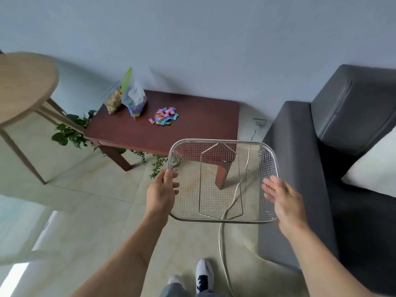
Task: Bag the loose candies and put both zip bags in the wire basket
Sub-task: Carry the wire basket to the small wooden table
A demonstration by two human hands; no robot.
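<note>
I hold an empty wire basket in the air above the floor, in front of the table. My left hand grips its left rim. My right hand presses flat against its right side, fingers stretched out. A pile of loose colourful candies lies on the dark red table. At the table's far left corner stand two zip bags: one with colourful candies and a green zip strip, one with pale snacks.
A dark grey sofa with a white cushion stands to the right. A round wooden stool is at the left. Green plants grow beside the table. A white cable runs across the tiled floor.
</note>
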